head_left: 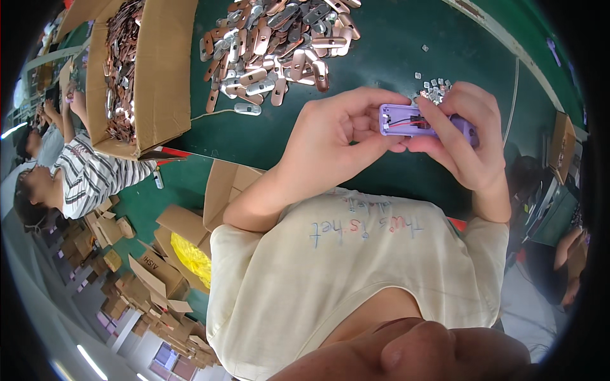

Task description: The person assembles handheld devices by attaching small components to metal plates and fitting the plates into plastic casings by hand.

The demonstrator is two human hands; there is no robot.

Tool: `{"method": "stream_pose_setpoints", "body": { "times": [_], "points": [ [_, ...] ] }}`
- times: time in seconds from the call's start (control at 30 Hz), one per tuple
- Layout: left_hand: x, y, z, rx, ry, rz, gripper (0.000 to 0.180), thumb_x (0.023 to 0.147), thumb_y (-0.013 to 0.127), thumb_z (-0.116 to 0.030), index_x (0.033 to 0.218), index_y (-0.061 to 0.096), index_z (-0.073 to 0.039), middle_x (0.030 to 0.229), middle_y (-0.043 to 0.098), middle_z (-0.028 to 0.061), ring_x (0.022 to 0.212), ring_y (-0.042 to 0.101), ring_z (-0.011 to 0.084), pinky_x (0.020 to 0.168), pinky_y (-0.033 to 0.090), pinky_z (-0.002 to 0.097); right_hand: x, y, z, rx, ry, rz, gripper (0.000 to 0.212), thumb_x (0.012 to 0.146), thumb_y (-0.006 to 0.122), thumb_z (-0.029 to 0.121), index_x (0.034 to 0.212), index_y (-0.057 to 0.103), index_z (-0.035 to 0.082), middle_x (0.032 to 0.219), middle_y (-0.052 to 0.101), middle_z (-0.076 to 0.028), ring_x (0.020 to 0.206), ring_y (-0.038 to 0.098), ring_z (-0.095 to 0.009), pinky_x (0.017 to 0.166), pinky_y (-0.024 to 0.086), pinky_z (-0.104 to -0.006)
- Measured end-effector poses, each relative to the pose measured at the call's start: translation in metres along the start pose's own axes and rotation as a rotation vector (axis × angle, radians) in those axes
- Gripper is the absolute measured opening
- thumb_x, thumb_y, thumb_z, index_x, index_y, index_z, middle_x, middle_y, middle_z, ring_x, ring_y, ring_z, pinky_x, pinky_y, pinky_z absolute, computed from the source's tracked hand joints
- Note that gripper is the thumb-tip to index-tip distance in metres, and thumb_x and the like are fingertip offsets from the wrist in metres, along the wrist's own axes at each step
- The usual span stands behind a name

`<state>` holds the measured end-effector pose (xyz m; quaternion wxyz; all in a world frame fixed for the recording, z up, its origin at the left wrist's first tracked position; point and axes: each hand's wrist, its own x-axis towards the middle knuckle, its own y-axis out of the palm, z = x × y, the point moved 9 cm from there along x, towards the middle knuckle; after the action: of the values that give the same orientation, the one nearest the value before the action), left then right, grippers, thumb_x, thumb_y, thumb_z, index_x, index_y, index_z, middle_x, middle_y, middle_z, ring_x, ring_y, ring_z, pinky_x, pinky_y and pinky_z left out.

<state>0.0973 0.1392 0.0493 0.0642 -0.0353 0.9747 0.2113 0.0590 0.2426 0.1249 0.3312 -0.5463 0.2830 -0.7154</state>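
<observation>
Between my hands is a purple plastic casing [398, 115], its hollow side up, with red and dark wires and a dark part inside. The thumb and fingers of my left hand [346, 127] pinch its left end. My right hand [475, 127] is closed round the other end, with a finger reaching over the top near the wires. That finger covers part of the interior, and I cannot make out whether it pinches a small piece. Just beyond my right hand lie several small whitish square pieces [434, 89].
A heap of rounded copper and silver metal plates [273, 47] covers the far left of the green table [368, 60]. Beside it stands a cardboard box [164, 76] full of similar pieces. A person in a striped shirt [95, 171] sits at left. Open cartons [155, 270] stand behind.
</observation>
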Motion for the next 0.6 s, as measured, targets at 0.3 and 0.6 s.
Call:
{"method": "stream_pose_setpoints", "body": {
  "times": [0.3,0.6],
  "points": [
    [0.000,0.003,-0.002,0.041,0.035,-0.005,0.033,0.079,0.056,0.008,0.111,0.051,0.007,0.094,0.062,0.0130,0.086,0.064,0.0160,0.075,0.052,0.0248,0.004,-0.004,0.007,-0.043,-0.017,-0.026,0.047,0.050,0.078,0.017,0.088,0.063,-0.006,0.082,0.051,-0.010,0.073,0.053,-0.026,0.057,0.047,-0.0327],
    [0.004,0.000,-0.005,0.161,0.039,-0.077,0.021,0.083,0.055,0.005,0.104,0.054,0.010,0.091,0.062,0.0144,0.079,0.063,0.0160,0.069,0.053,0.0245,-0.007,0.003,-0.032,0.347,0.460,-0.066,0.039,0.059,0.079,0.008,0.093,0.061,-0.001,0.084,0.054,-0.010,0.075,0.055,-0.023,0.062,0.046,-0.0275]
  ]
}}
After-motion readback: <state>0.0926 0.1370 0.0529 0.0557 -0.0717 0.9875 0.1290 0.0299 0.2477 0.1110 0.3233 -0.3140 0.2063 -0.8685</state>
